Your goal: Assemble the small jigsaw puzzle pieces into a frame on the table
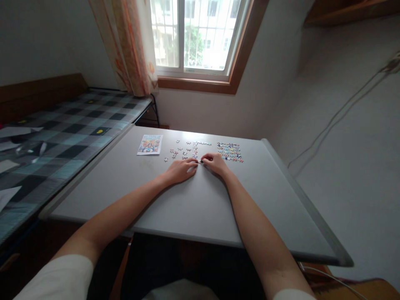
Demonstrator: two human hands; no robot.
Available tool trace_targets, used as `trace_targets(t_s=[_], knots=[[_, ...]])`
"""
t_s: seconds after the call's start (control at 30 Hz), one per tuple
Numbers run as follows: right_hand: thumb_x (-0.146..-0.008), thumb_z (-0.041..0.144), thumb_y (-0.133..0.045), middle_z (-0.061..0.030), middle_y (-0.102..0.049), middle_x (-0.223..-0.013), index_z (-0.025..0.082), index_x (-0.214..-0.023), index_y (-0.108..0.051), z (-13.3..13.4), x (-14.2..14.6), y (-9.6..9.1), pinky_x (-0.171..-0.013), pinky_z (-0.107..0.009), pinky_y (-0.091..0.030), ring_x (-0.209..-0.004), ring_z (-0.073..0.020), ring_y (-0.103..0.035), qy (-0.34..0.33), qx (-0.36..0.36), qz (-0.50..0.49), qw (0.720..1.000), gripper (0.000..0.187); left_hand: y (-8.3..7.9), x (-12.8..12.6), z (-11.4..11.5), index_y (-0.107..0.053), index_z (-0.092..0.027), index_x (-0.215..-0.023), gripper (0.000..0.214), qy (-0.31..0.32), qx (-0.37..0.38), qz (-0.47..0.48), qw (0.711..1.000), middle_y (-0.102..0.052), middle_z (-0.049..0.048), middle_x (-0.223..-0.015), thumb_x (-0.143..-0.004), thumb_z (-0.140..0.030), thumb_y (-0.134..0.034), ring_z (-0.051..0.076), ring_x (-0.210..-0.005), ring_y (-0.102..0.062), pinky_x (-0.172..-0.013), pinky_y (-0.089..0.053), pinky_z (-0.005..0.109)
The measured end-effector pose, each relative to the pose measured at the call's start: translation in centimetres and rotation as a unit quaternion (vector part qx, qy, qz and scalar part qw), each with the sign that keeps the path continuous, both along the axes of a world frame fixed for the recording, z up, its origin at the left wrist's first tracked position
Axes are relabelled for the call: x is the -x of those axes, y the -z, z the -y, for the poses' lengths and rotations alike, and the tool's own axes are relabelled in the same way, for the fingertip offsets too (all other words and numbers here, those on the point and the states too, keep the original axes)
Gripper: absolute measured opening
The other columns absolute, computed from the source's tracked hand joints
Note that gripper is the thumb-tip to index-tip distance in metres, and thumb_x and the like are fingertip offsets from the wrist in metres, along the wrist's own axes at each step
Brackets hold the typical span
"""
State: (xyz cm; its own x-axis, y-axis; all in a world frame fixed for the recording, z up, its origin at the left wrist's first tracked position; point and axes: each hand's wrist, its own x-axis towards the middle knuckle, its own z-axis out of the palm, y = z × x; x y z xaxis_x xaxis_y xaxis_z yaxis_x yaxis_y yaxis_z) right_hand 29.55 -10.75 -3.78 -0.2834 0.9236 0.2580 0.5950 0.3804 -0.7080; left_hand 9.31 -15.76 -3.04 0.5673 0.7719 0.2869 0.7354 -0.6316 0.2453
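Observation:
My left hand (183, 170) and my right hand (215, 162) meet near the middle of the table, fingertips almost touching. Between them is a small dark-and-light jigsaw puzzle piece (201, 161), pinched by the right thumb and fingers. The left fingertips close at the same spot, on what looks like an adjoining piece, partly hidden by the fingers. Just beyond the hands, joined pieces form a vertical strip (195, 149), and a horizontal strip (204, 143) runs right from its top. Loose pieces (174, 153) lie scattered to the left.
Rows of puzzle pieces (229, 152) lie right of my hands. A printed reference picture (150, 145) rests at the left on the grey-white table (193, 208). Left of the table stands a bed (78, 121) with a checked cover and papers. A window (200, 37) is ahead.

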Motion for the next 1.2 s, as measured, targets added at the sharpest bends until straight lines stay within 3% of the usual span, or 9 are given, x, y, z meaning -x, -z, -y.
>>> trace_targets(t_s=[1.2], knots=[[-0.074,0.019,-0.063,-0.0021,-0.059,-0.072,0.017,-0.074,-0.072,0.38,0.36,-0.07,-0.07,-0.026,-0.042,-0.069,-0.0132,-0.053,0.015,-0.063,0.058,0.996,0.009,-0.06,0.06,-0.16,-0.063,-0.03,-0.118,0.035,0.011,0.015,0.018,1.0,-0.06,-0.0017,-0.127,-0.09,-0.036,-0.043,0.02,-0.103,-0.063,-0.091,-0.049,0.033]])
